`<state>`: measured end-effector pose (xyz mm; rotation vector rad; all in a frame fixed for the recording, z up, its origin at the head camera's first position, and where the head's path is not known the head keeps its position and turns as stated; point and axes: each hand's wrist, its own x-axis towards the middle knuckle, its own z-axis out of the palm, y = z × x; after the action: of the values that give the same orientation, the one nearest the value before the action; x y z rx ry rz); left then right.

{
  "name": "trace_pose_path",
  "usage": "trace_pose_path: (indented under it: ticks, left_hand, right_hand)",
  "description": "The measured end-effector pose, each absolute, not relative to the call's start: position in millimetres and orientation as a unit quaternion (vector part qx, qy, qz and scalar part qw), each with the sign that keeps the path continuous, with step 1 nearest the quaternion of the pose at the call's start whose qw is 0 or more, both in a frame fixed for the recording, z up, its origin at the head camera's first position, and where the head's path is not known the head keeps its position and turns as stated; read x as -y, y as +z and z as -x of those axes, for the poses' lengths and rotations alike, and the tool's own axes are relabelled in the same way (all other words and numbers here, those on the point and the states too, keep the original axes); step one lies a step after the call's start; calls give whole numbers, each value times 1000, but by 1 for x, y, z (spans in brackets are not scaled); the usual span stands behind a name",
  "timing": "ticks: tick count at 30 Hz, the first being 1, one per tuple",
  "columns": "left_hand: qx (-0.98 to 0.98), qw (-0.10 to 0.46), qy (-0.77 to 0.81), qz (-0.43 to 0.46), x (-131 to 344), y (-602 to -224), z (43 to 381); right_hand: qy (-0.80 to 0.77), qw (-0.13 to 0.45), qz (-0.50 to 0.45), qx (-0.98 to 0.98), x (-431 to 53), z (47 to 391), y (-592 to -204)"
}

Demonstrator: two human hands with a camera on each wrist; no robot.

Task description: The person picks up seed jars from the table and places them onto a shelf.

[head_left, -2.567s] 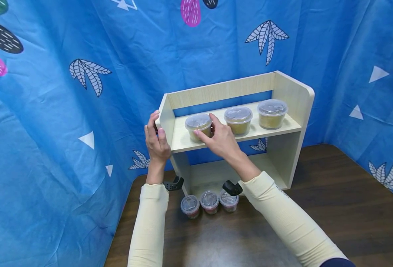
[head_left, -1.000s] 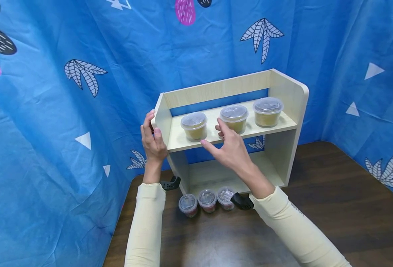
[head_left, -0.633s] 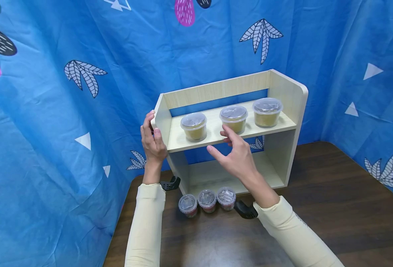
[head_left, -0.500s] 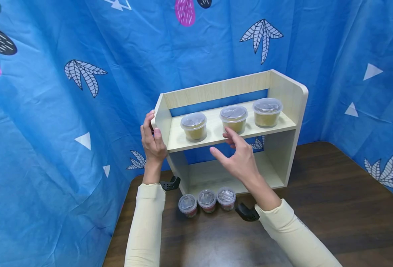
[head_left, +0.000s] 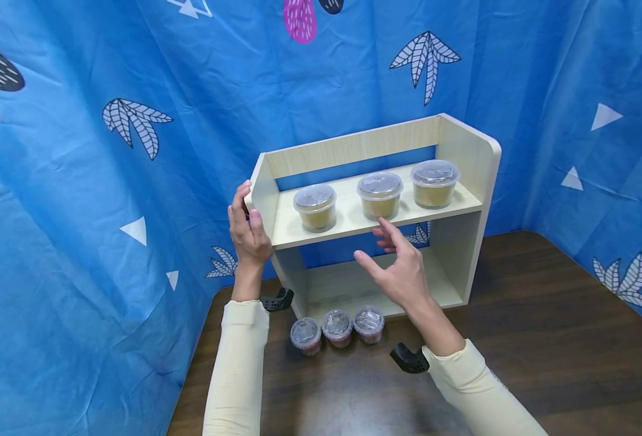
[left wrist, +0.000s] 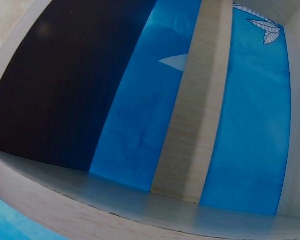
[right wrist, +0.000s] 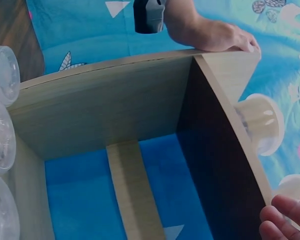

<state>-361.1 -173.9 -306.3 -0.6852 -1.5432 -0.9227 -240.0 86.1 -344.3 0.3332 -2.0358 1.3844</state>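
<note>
My left hand [head_left: 248, 236] rests along the outer left side panel of a pale wooden two-tier shelf [head_left: 353, 143], thumb at its front edge; the right wrist view shows that hand [right wrist: 215, 36] too. Three clear lidded tubs with yellow contents stand upright on the upper tier: a left tub [head_left: 316, 213], a middle tub [head_left: 380, 203] and a right tub [head_left: 435, 189]. My right hand [head_left: 402, 269] hovers in front of the shelf, below the middle tub, fingers spread and holding nothing. Its fingers [right wrist: 282, 217] show at the right wrist view's corner.
Three smaller lidded cups with reddish contents stand in a row before the shelf's lower left: a left cup [head_left: 306, 334], a centre cup [head_left: 337, 327] and a right cup [head_left: 369, 324]. The dark wooden table [head_left: 517, 339] meets a blue patterned curtain [head_left: 81, 242].
My right hand has let go of the left tub and drawn back, down and to the right, past the middle tub. My left hand stays on the side panel.
</note>
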Motion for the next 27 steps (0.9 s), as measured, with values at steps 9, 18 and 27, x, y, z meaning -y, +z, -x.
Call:
trace_pose_path:
  ticks: [9, 18, 27]
  left_hand:
    - [662, 569, -393, 290, 174, -306, 361]
    - [656, 573, -394, 295, 175, -308, 362]
    - [658, 568, -396, 297, 175, -307, 362]
  right_hand:
    - [531, 332, -138, 767, -90, 240, -355]
    - [523, 325, -132, 776, -94, 238, -366]
    - [527, 317, -127, 778, -97, 237, -378]
